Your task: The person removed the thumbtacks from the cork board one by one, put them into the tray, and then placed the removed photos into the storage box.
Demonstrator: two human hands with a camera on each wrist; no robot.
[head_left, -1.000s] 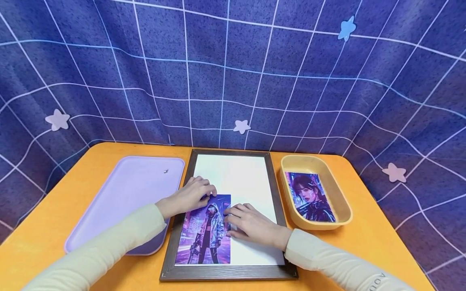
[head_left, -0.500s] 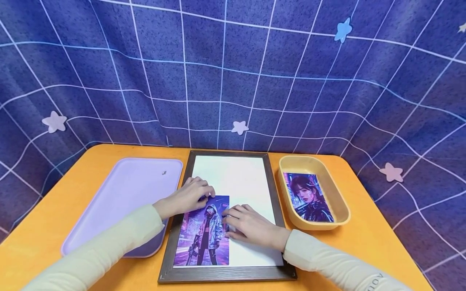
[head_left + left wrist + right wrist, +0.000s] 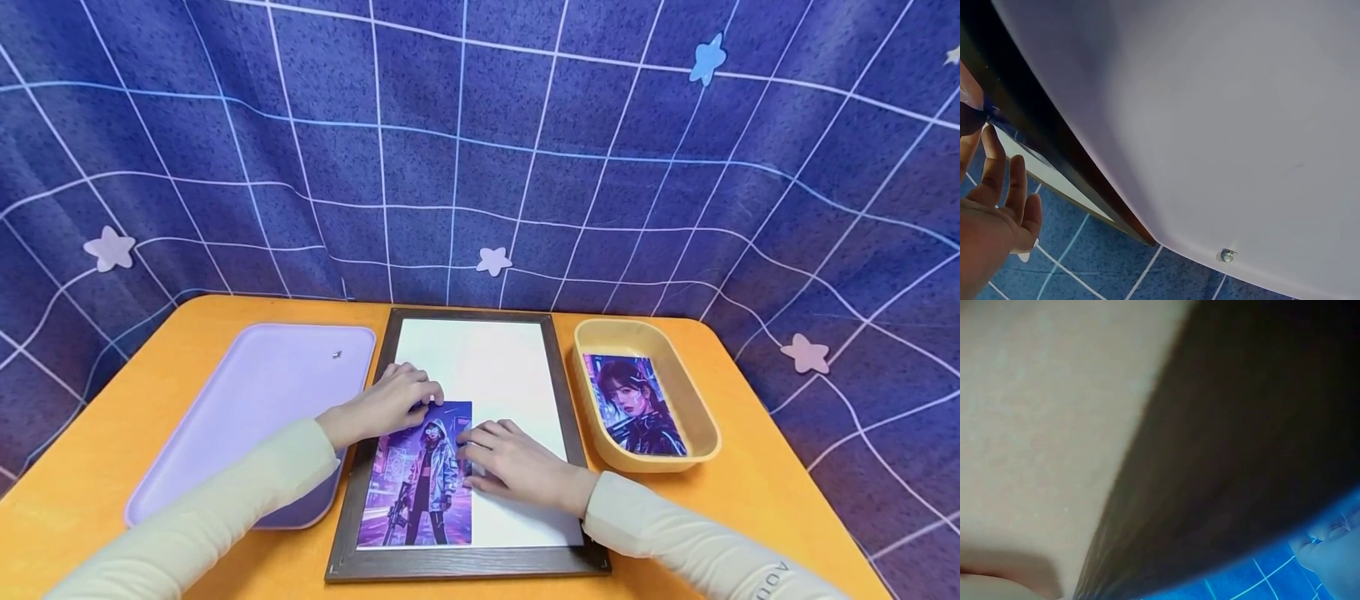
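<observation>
A dark picture frame (image 3: 468, 563) with a white backing (image 3: 480, 354) lies flat on the orange table. On the backing's lower left lies a purple art print (image 3: 427, 483) of a hooded figure. My left hand (image 3: 401, 400) rests at the print's upper left, its bent fingertips touching the top edge. In the left wrist view, this left hand (image 3: 997, 219) has its other fingers loosely spread. My right hand (image 3: 517, 467) lies on the backing, its fingertips touching the print's right edge. Close up in the right wrist view runs the dark frame rail (image 3: 1210, 450).
Left of the frame lies a lilac tray (image 3: 262, 392) bearing a small metallic piece (image 3: 337, 355). To the right stands a yellow bin (image 3: 693, 408) with another print (image 3: 633, 404) inside. A blue grid curtain (image 3: 420, 183) hangs behind the table (image 3: 757, 450).
</observation>
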